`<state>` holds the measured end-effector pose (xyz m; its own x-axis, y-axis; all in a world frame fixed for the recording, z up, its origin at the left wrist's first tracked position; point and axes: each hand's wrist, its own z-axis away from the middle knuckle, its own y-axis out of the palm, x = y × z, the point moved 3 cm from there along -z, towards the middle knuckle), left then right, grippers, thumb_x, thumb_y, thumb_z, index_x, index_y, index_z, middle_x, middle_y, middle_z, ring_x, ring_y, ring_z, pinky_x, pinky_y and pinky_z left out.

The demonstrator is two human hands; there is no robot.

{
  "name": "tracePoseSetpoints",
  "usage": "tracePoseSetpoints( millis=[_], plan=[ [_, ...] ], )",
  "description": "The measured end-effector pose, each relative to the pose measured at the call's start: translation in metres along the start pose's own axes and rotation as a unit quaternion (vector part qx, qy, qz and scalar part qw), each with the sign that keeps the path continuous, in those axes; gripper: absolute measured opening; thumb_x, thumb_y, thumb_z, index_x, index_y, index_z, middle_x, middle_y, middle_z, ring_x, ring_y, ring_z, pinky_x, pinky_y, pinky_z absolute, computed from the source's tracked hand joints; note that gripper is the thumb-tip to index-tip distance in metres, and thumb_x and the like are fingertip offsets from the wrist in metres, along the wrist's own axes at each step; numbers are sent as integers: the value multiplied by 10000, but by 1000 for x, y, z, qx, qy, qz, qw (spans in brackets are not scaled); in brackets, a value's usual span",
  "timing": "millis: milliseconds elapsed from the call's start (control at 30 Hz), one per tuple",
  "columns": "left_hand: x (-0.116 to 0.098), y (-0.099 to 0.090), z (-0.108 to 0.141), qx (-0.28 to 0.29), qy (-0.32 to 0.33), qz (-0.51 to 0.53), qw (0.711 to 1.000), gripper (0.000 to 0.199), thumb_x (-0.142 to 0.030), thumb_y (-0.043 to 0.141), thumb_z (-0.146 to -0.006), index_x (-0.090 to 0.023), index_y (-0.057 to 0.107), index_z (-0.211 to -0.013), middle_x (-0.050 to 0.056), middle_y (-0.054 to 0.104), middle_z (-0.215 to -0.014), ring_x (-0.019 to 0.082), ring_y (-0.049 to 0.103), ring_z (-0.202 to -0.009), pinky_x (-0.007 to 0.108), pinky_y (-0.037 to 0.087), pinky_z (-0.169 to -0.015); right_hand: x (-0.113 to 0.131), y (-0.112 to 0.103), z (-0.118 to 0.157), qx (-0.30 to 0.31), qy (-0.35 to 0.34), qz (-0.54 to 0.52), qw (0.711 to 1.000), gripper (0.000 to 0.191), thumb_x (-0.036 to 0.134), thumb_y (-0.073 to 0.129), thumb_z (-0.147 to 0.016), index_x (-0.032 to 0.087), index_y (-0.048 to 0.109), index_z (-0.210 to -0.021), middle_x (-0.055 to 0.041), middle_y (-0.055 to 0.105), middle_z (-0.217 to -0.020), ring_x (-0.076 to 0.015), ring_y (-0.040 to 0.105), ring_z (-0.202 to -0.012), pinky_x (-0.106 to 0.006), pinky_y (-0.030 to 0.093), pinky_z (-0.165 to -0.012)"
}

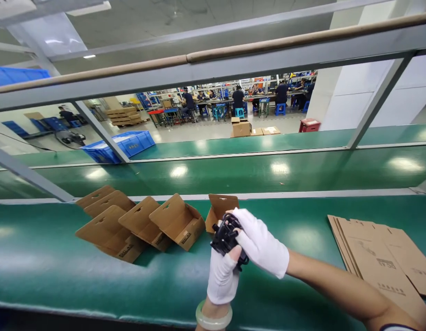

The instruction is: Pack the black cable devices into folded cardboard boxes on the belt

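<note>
A coiled bundle of black cable with several small black plug-like ends [227,236] is held above the green bench. My left hand [222,278], in a white glove with bare fingertips, wraps it from below, the thumb pressing on its near side. From the right, my right hand [261,241], gloved the same way, closes its fingers on the bundle's upper side. The palms hide part of the coil. Just behind the hands stands an open brown cardboard box [222,202], partly covered by them. A pale green bangle [213,317] circles my left wrist.
Several open cardboard boxes [176,220] stand on the green bench [43,248] to the left. Flat printed cartons [368,248] lie stacked at right. Behind a metal frame [213,69] are a blue crate [137,142] and people seated at far workstations.
</note>
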<state>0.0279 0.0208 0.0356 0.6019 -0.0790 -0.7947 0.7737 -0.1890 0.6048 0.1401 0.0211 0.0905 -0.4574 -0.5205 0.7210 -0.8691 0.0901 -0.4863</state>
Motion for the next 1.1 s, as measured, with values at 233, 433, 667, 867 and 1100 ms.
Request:
tracePoseSetpoints(
  millis=[233,433,667,867,1100],
  plan=[
    [-8,-25,-10,27,19,-79,996,712,-521,719,-774,-231,426,-1354,108,488,-1365,306,439,-1286,449,364,-1119,0,22,-14,180,97,0,979,791,258,625,-674,170,269,-1374,-107,558,-1167,-240,595,-967,-327,489,-797],
    [-29,-65,-34,-1,189,-361,913,794,-745,467,-821,-203,333,-1386,135,445,-1358,300,436,-1259,461,315,-1125,-11,26,-54,189,91,126,970,364,274,633,-710,199,451,-1016,-18,598,-909,-168,595,-712,-244,430,-584],
    [14,-104,-82,-97,63,-568,815,512,-320,513,-865,-77,474,-1315,190,536,-1313,301,504,-1229,431,411,-1061,-63,35,-82,275,97,371,881,522,351,662,-693,169,442,-1130,-96,603,-1030,-246,632,-803,-295,481,-628],
    [29,-107,-91,-88,51,-609,787,295,-193,426,-908,-164,686,-1045,106,707,-968,263,650,-932,348,499,-843,-83,51,-88,356,138,470,796,543,190,669,-676,58,475,-1166,-173,588,-1006,-313,642,-796,-375,537,-659],
    [31,-105,-87,-88,46,-650,753,306,-186,422,-894,-127,676,-1054,124,700,-994,275,651,-919,336,479,-808,-109,71,-96,500,129,435,738,505,160,685,-711,39,539,-1179,-201,610,-1040,-337,630,-932,-437,542,-789]
  ],
)
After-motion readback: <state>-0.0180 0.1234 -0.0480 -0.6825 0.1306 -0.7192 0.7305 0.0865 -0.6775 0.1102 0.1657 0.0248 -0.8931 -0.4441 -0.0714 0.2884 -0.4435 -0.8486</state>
